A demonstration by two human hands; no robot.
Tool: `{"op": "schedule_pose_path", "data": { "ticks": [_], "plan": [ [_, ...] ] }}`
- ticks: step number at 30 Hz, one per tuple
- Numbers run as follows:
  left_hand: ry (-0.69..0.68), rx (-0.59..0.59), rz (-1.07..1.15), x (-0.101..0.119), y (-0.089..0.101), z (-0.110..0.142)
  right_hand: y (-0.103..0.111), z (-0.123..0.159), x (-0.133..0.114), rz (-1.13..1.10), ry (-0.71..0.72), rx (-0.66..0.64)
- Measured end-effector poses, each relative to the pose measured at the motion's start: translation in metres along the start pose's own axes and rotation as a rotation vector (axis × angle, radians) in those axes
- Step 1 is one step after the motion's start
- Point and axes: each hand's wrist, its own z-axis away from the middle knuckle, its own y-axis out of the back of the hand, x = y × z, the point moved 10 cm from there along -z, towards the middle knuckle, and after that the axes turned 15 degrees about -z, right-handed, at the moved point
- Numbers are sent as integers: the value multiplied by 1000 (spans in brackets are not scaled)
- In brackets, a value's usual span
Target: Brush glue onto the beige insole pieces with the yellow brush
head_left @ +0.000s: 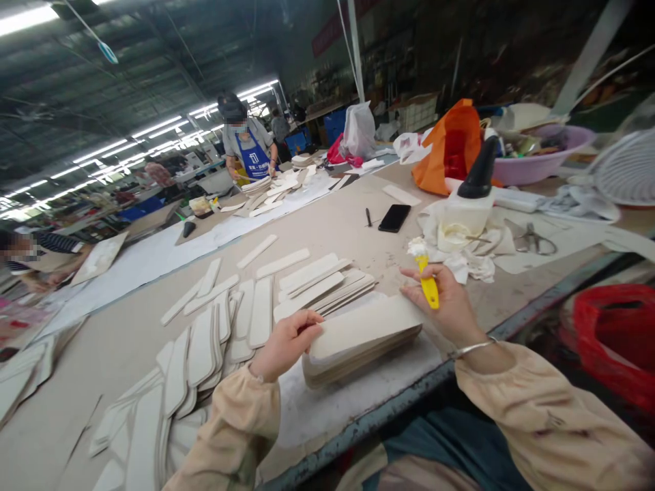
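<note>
A thick stack of pale, rounded strips lies near the table's front edge. My left hand is closed on the stack's left end, fingers curled over its top strip. My right hand rests at the stack's right end and grips a small brush with a yellow handle, its white bristle head pointing away from me. A silver bangle circles my right wrist.
Several loose strips fan out to the left. A glue bottle with a black nozzle, rags, scissors, a black phone, a pen, an orange bag and a pink basin sit behind. Another person in a blue apron works farther along the table.
</note>
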Motion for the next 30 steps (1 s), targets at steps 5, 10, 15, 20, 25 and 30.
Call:
{"op": "schedule_pose_path", "data": {
  "ticks": [5,10,15,20,25,30],
  "plan": [
    [71,14,29,-31,-8,7,-14,4,5,210,45,-91],
    [155,49,-25,-51,-5,14,-31,3,18,322,27,-181],
    [218,71,-78,-63,-4,18,-39,2,23,432,54,-217],
    [248,73,-111,-70,-10,18,-41,1,24,478,76,-223],
    [260,80,-169,-67,-8,19,-45,2,25,542,124,-254],
    [287,83,-236,-65,-5,19,-49,5,24,581,182,-291]
  ]
}}
